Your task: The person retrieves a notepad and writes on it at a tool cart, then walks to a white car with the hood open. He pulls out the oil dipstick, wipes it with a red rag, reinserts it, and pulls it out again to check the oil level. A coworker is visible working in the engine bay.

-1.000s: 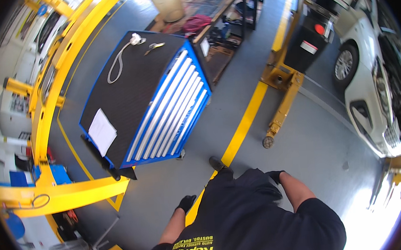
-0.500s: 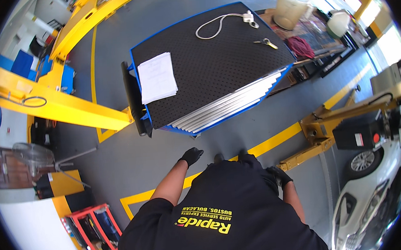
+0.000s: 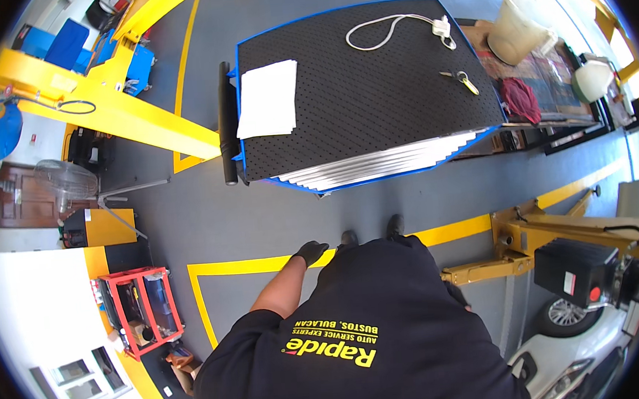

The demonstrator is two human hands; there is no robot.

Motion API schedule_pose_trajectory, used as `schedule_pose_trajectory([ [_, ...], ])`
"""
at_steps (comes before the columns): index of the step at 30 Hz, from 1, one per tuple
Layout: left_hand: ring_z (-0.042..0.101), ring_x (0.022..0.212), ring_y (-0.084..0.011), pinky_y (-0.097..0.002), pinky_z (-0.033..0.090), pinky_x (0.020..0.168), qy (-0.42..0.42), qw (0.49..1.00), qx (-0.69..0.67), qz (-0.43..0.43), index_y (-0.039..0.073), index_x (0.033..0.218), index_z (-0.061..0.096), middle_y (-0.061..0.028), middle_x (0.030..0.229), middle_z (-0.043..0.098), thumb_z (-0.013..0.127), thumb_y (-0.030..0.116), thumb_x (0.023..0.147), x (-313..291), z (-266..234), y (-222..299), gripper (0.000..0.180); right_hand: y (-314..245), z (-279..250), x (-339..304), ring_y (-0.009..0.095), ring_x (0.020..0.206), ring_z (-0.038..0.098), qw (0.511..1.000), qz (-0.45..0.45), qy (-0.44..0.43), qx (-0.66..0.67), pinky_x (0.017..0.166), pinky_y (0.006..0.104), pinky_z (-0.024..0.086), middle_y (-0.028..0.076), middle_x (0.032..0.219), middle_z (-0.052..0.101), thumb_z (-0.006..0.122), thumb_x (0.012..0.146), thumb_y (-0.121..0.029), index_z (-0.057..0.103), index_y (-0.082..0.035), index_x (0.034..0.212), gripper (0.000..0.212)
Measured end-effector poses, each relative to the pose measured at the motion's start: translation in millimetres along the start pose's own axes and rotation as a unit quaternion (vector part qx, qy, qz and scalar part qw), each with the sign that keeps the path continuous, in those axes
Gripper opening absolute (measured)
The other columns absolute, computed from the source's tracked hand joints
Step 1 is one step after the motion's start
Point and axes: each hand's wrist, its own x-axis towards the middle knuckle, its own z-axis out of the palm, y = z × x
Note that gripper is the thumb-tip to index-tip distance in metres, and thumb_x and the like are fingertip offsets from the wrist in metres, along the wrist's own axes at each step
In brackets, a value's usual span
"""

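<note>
My left hand (image 3: pixel 312 252), in a black glove, hangs low at my left side, near the yellow floor line. Nothing shows in it, and its fingers reach forward, loosely bent. Of my right hand (image 3: pixel 456 295), also gloved, only a dark sliver shows past my shirt; its fingers are hidden. In front of me, beyond both hands, stands a blue tool cabinet with a black perforated top (image 3: pixel 357 100). White paper sheets (image 3: pixel 268 99) lie on its left part. Toward its right are a looped white cable (image 3: pixel 389 24) and a key (image 3: pixel 463 82). Neither hand touches the cabinet.
A yellow lift post (image 3: pixel 143 115) stands left of the cabinet. To the right, a bench holds a translucent jug (image 3: pixel 519 30) and a dark red cloth (image 3: pixel 520 100). A lift arm (image 3: pixel 491 270) and a white car (image 3: pixel 567 356) are at right. A red cart (image 3: pixel 140 308) stands at left.
The view has shifted, so the cabinet appears farther right and slightly higher. My left hand sits closer to my body, and my right hand has slipped mostly behind my shirt.
</note>
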Motion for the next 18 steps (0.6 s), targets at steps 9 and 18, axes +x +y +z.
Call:
schedule_pose_trajectory([
  [9, 0.064, 0.131, -0.0393, -0.0503, 0.055, 0.11, 0.158, 0.89, 0.19, 0.383, 0.014, 0.148, 0.069, -0.0184, 0.136, 0.072, 0.063, 0.012, 0.106, 21, -51, 75, 0.042, -168, 73, 1, 0.042, 0.1, 0.078, 0.815, -0.312, 0.185, -0.452, 0.086, 0.0498, 0.06, 0.022, 0.103, 0.08, 0.072, 0.101, -0.031, 0.079, -0.005, 0.114, 0.03],
  [18, 0.068, 0.122, -0.0388, -0.0497, 0.058, 0.105, 0.104, 0.935, 0.136, 0.31, 0.013, 0.145, 0.069, -0.0173, 0.133, 0.072, 0.071, 0.01, 0.099, 2, -59, 80, 0.046, 6, 46, 48, 0.039, 0.116, 0.074, 0.899, -0.184, 0.089, -0.387, 0.096, 0.0473, 0.058, 0.021, 0.117, 0.081, 0.057, 0.107, -0.038, 0.08, -0.005, 0.118, 0.041],
])
